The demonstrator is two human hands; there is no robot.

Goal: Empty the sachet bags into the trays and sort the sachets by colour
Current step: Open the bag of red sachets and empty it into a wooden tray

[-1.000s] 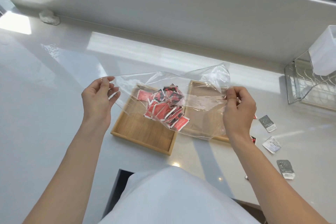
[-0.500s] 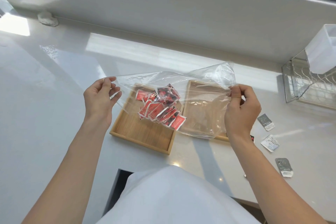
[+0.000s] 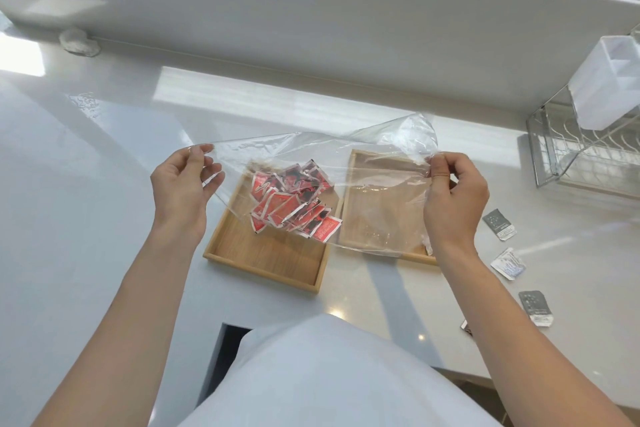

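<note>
Hands (image 3: pixel 180 191) (image 3: pixel 453 198) stretch sachet bag (image 3: pixel 363 184) above trays (image 3: pixel 263 253).

Stretched clear bag (image 3: pixel 363 163) covers both wooden trays (image 3: pixel 263 260), open counter (image 3: pixel 86 218) left, dish rack (image 3: pixel 585 156) right

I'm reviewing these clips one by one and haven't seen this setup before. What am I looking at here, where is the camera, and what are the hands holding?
There is no machine: a person works bare-handed, filmed by a camera on their head looking down. The left hand and right hand each pinch an edge of a clear plastic bag holding red sachets, above two wooden trays, the left tray and the right tray. A few grey sachets lie loose on the white counter, right of the trays. A wire rack stands at far right.
</note>
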